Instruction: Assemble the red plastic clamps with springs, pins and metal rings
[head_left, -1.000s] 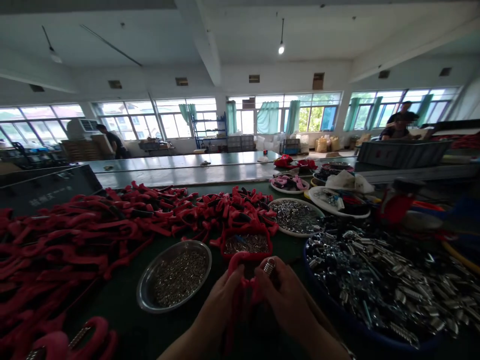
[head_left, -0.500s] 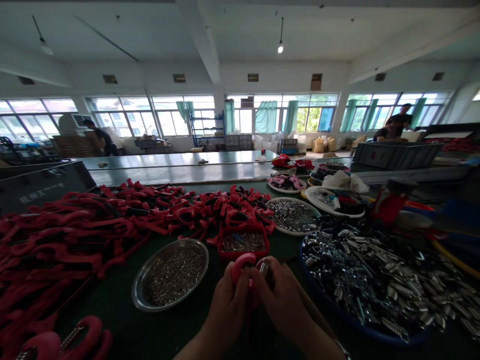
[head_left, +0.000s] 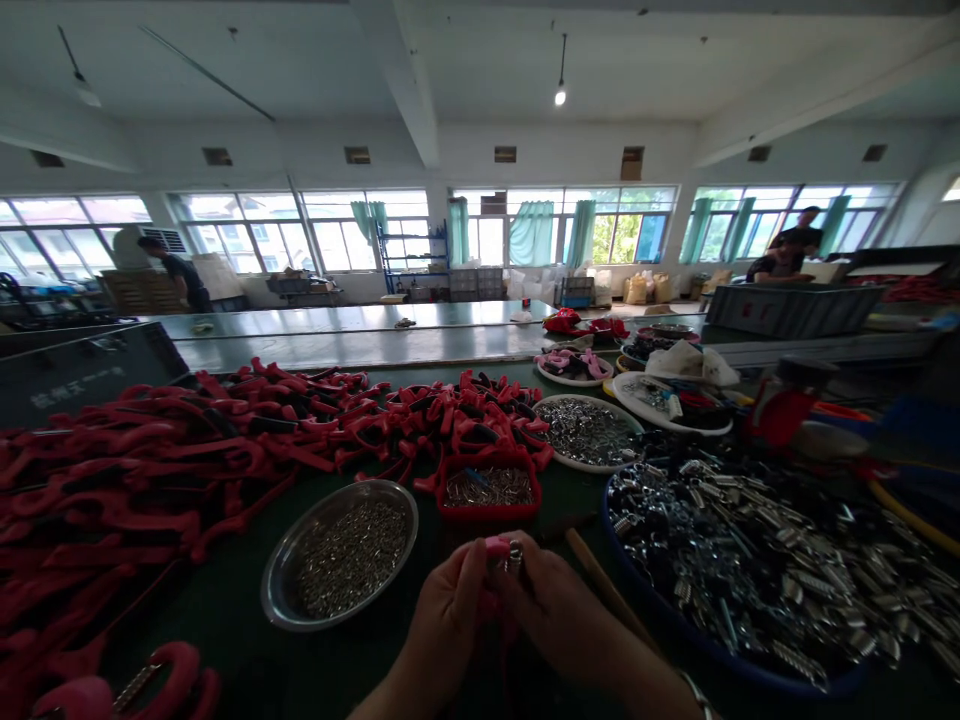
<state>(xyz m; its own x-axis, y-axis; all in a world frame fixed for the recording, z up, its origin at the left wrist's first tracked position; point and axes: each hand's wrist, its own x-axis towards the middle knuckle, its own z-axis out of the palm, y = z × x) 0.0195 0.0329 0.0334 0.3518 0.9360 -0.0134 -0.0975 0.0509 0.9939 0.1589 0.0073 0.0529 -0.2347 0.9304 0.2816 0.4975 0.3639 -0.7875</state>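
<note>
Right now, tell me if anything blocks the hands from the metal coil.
Nothing visible: the left hand and right hand hold the pink handle and its metal coil. A wooden stick lies beside the right hand, not between them.

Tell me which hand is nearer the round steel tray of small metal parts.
Left hand is nearer, just right of the round steel tray, pinching a pink loop. Right hand, holding a metal coil, sits farther right, beyond the left hand.

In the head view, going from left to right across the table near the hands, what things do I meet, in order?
Heap of red loops → steel dish of small metal parts → left hand → right hand → blue tub of metal parts
</note>
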